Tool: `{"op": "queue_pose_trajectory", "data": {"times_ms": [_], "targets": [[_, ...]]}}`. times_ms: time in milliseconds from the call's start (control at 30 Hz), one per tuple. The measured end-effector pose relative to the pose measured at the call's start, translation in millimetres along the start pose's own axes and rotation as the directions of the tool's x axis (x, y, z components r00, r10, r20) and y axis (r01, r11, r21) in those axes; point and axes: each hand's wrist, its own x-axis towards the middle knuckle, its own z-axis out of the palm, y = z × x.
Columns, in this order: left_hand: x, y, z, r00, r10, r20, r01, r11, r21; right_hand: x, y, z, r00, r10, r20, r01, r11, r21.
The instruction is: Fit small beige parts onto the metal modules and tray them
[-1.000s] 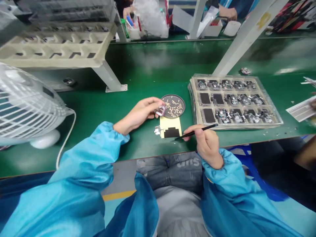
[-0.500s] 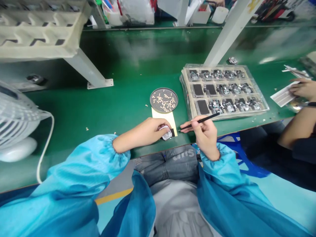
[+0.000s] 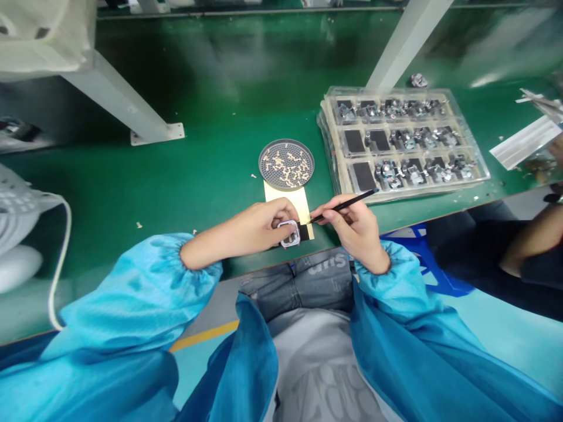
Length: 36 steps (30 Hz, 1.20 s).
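My left hand (image 3: 259,225) is closed on a small metal frame part (image 3: 289,232), held over the near end of a yellow card (image 3: 294,199) that lies on the green bench. My right hand (image 3: 354,225) pinches thin black tweezers (image 3: 345,205); their tip points left, just beside the part and over the card's dark patch. Past the card sits a round perforated dish (image 3: 286,164) holding several small pale pieces. Both my arms are in blue sleeves.
A clear compartment tray (image 3: 407,140) with several metal parts and black pads lies at the right. A white frame leg with a foot plate (image 3: 157,132) stands at the left, a white fan base and its cord (image 3: 59,258) at the far left. Another person's arm (image 3: 528,240) shows at the right edge.
My left hand brought the metal part from beside the round dish down to the near end of the yellow card. The tweezers' tip has closed in on the part. The view tilted downward.
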Motion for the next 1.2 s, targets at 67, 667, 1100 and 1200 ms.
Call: {"op": "queue_pose_trajectory", "data": {"times_ms": [67, 667, 1100, 1200], "targets": [[0.6, -1.2, 1.5, 1.0, -0.001, -0.008, 0.001, 1.0, -0.021, -0.4, 0.5, 0.3, 1.0, 0.007, 0.005, -0.007, 1.0, -0.016], [0.8, -0.7, 3.4, 0.999, -0.007, -0.033, 0.005, 0.998, -0.065, -5.0, -12.0, 11.7, 0.983, -0.175, -0.058, 0.177, 0.984, 0.032], [2.0, -0.7, 4.0, 0.997, 0.029, -0.076, -0.035, 0.996, -0.077, -2.7, -1.5, 16.5, 0.93, -0.365, 0.048, 0.367, 0.929, -0.045], [1.9, -1.0, 4.0, 0.997, 0.028, -0.075, -0.033, 0.997, -0.072, -1.9, -1.7, 16.5, 0.924, -0.378, 0.058, 0.38, 0.925, -0.026]]}}
